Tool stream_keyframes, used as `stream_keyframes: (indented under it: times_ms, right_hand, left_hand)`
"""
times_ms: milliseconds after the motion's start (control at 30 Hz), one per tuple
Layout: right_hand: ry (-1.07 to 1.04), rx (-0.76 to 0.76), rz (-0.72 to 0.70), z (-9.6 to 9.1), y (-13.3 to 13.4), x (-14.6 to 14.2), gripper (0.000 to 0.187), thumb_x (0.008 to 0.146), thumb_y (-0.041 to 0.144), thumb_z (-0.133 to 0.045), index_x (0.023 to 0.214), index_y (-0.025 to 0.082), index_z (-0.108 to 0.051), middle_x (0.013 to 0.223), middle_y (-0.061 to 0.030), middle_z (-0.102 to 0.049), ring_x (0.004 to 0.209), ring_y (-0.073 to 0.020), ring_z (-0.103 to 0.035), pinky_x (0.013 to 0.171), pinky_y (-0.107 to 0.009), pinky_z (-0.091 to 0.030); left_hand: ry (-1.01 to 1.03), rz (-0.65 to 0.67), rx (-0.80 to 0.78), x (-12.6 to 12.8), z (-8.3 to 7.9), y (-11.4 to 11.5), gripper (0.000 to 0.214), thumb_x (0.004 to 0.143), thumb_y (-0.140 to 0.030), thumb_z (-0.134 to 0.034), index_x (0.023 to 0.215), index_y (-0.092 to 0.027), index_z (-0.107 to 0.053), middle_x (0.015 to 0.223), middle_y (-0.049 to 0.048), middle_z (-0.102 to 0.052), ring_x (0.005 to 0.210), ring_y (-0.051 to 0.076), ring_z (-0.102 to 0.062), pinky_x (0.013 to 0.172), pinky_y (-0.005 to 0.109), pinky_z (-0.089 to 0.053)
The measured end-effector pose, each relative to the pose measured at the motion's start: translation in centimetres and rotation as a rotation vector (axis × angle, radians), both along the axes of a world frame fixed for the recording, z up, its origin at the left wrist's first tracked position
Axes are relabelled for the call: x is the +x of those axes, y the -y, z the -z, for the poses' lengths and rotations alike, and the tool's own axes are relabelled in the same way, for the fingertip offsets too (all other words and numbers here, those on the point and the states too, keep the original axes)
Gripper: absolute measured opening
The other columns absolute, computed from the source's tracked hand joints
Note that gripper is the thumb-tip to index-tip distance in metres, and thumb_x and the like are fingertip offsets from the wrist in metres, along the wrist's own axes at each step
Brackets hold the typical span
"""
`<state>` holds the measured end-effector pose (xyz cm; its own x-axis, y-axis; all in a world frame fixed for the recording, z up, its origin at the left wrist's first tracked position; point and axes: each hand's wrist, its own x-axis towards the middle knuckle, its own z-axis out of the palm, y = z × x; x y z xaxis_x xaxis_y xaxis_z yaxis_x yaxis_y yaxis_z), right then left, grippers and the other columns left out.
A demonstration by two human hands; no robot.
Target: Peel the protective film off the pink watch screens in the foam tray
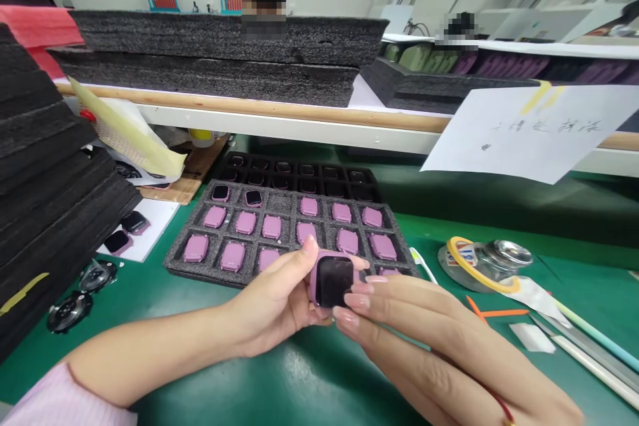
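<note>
**Q:** Head view: item in hand?
**A:** One pink watch body (333,281). Rounded-square shell, matte pink finish, glossy black glass face turned toward the camera.

**Q:** Left hand state?
**A:** Left hand (277,299) closed in a grasp on the shell. Thumb pressed against the upper left edge, fingers curled behind.

**Q:** Right hand state?
**A:** Right hand (439,346) partly open, fingers extended side by side. Fingertips (355,301) just beside the right edge of the shell; contact impossible to confirm.

**Q:** Position of the watch body?
**A:** Between both hands, over the near edge of the foam tray (192,263), above the green work mat (279,379).

**Q:** Tray details?
**A:** Coarse, porous charcoal foam with rectangular pockets in rows. Pink watch bodies (309,206) seated in the pockets, two at the far left with black faces up. Directly behind, a black moulded tray (299,176) with small square cells.

**Q:** Surroundings?
**A:** Left: stacked black foam sheets (50,146) and round black parts (70,311) on the mat. Right: steel tin (504,256) with a yellow ring, orange strips (499,312). Far: foam slabs (224,40) on a wood-edged shelf, handwritten paper note (529,133) taped in place.
</note>
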<state>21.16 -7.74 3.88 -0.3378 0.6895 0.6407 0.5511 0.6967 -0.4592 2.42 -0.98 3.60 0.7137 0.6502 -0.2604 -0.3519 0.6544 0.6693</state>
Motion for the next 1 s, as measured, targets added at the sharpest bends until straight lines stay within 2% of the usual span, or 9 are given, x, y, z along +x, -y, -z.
stream_keyframes:
  times_ms: [133, 233, 333, 433, 533, 633, 867, 933, 1000]
  right_hand:
    - [0.093, 0.118, -0.035, -0.3, -1.3, -0.5, 0.054, 0.095, 0.013, -0.060, 0.143, 0.037, -0.056, 0.109, -0.0016, -0.078, 0.098, -0.0243, -0.074, 0.091, -0.041, -0.061]
    - [0.086, 0.167, 0.064, -0.2, -2.5, -1.5, 0.071, 0.080, 0.024, -0.082, 0.144, 0.030, -0.053, 0.094, -0.0041, -0.075, 0.080, -0.0236, -0.069, 0.072, -0.040, -0.059]
    - [0.012, -0.030, 0.070, -0.1, -2.9, -2.1, 0.063, 0.082, 0.032, -0.080, 0.139, 0.026, -0.053, 0.084, -0.0018, -0.067, 0.074, -0.0189, -0.062, 0.065, -0.035, -0.056]
    - [-0.116, -0.131, 0.034, 0.0, -3.0, -2.0, 0.048, 0.083, 0.027, -0.079, 0.126, 0.030, -0.059, 0.091, -0.0011, -0.068, 0.082, -0.0187, -0.064, 0.071, -0.033, -0.057]
    - [-0.140, -0.102, 0.024, 0.0, -3.1, -1.7, 0.047, 0.083, 0.030, -0.079, 0.125, 0.031, -0.059, 0.099, -0.0032, -0.072, 0.088, -0.0208, -0.067, 0.074, -0.036, -0.057]
    - [-0.115, -0.093, 0.017, -0.1, -3.2, -1.7, 0.047, 0.083, 0.030, -0.079, 0.126, 0.031, -0.058, 0.100, -0.0034, -0.072, 0.088, -0.0213, -0.068, 0.076, -0.037, -0.057]
    - [-0.005, -0.014, 0.009, -0.1, -4.4, -0.8, 0.046, 0.084, 0.024, -0.074, 0.126, 0.026, -0.058, 0.108, -0.0064, -0.073, 0.096, -0.0227, -0.069, 0.082, -0.038, -0.058]
    - [-0.003, -0.052, 0.101, 0.1, -6.1, -0.4, 0.036, 0.084, 0.027, -0.072, 0.119, 0.023, -0.063, 0.107, -0.0069, -0.073, 0.093, -0.0224, -0.070, 0.082, -0.038, -0.058]
    - [0.006, -0.146, 0.189, 0.5, -8.6, -0.5, 0.032, 0.084, 0.031, -0.071, 0.113, 0.020, -0.067, 0.105, -0.0079, -0.072, 0.091, -0.0221, -0.071, 0.081, -0.038, -0.059]
  left_hand:
    - [-0.003, -0.024, 0.037, 0.0, 0.2, 0.1, 0.059, 0.072, -0.068, -0.077, 0.093, -0.014, -0.074, 0.081, 0.0038, -0.058, 0.064, 0.009, -0.044, 0.059, 0.019, -0.035]
    - [-0.038, -0.051, 0.135, 0.0, 0.5, 0.2, 0.053, 0.079, -0.066, -0.073, 0.085, -0.014, -0.070, 0.068, -0.0020, -0.048, 0.056, 0.007, -0.034, 0.053, 0.019, -0.029]
    - [-0.072, -0.042, 0.219, 0.0, 0.8, 0.3, 0.052, 0.082, -0.066, -0.070, 0.080, -0.015, -0.065, 0.063, -0.0040, -0.043, 0.053, 0.007, -0.028, 0.048, 0.020, -0.023]
    - [-0.080, -0.017, 0.143, 0.0, 0.8, 0.3, 0.059, 0.083, -0.073, -0.061, 0.085, -0.014, -0.066, 0.068, -0.0005, -0.051, 0.053, 0.008, -0.034, 0.048, 0.020, -0.026]
    - [-0.061, 0.006, 0.060, 0.0, 0.4, 0.1, 0.062, 0.083, -0.075, -0.060, 0.090, -0.014, -0.067, 0.078, 0.0047, -0.063, 0.053, 0.008, -0.044, 0.048, 0.021, -0.029]
    - [-0.044, -0.003, 0.047, 0.1, 0.0, -0.1, 0.055, 0.082, -0.069, -0.066, 0.088, -0.014, -0.065, 0.076, 0.0044, -0.066, 0.046, 0.006, -0.042, 0.045, 0.020, -0.028]
    - [-0.091, -0.027, 0.061, 0.3, 0.8, 0.1, 0.058, 0.084, -0.073, -0.059, 0.082, -0.015, -0.059, 0.065, -0.0005, -0.054, 0.046, 0.006, -0.037, 0.047, 0.021, -0.026]
    - [-0.200, -0.030, 0.206, -0.1, 1.7, 0.0, 0.051, 0.090, -0.068, -0.053, 0.083, -0.018, -0.055, 0.066, -0.0013, -0.053, 0.048, 0.008, -0.039, 0.049, 0.022, -0.028]
    - [-0.396, -0.025, 0.556, -0.8, 2.7, -0.2, 0.038, 0.094, -0.056, -0.056, 0.085, -0.018, -0.056, 0.075, 0.0011, -0.058, 0.056, 0.011, -0.045, 0.054, 0.024, -0.032]
